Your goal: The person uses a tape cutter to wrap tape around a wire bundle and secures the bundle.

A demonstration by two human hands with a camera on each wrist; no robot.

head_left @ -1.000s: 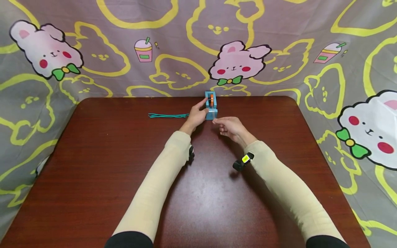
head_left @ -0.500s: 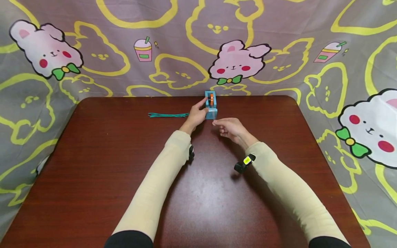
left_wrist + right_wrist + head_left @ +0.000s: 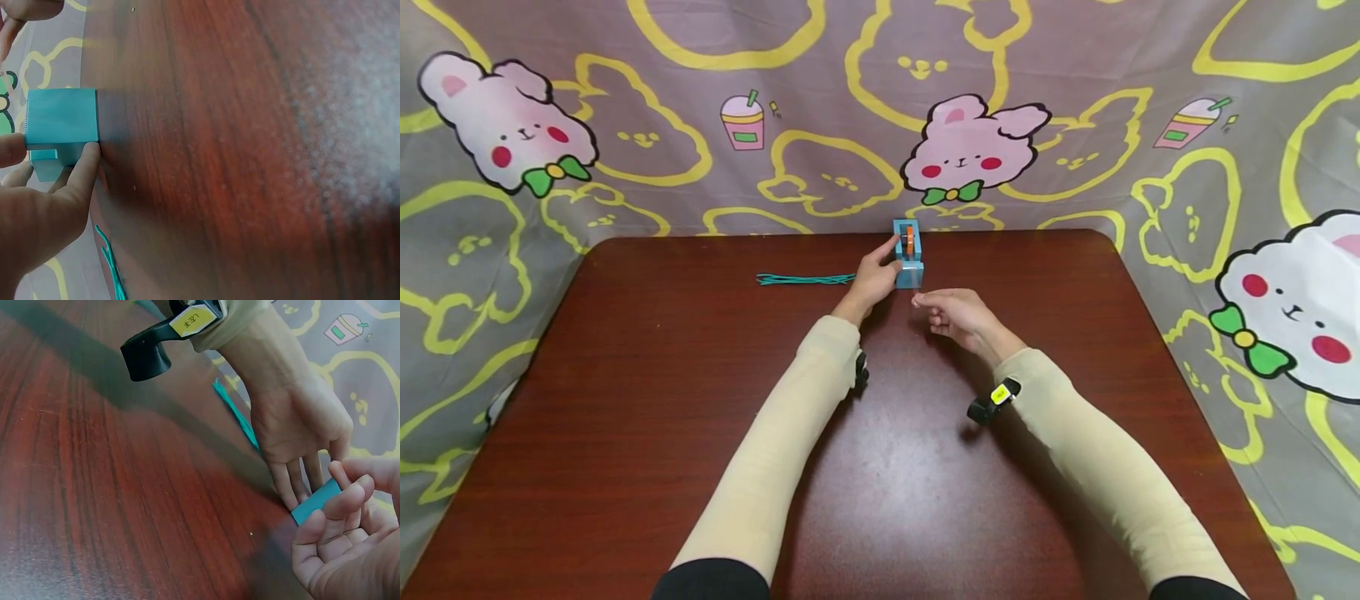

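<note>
A blue tape dispenser (image 3: 909, 277) with an orange-cored roll stands at the table's far edge. My left hand (image 3: 872, 282) grips it from the left, thumb at its front top; the left wrist view shows fingertips along the side of the dispenser (image 3: 62, 117). Just in front, my right hand (image 3: 961, 317) pinches the end of a clear strip of tape between thumb and forefinger, its other fingers curled. The strip is thin and hard to make out. In the right wrist view, the right hand (image 3: 350, 550) partly hides the dispenser (image 3: 314, 501).
A bundle of thin teal cords (image 3: 805, 279) lies left of the dispenser, one end behind the left hand. The brown table (image 3: 647, 400) meets a patterned curtain (image 3: 820, 100) at the back and sides.
My right hand has drawn slightly back from the dispenser, toward the person, with the tape end pinched. The left hand has stayed on the dispenser, which has not visibly shifted on the table.
</note>
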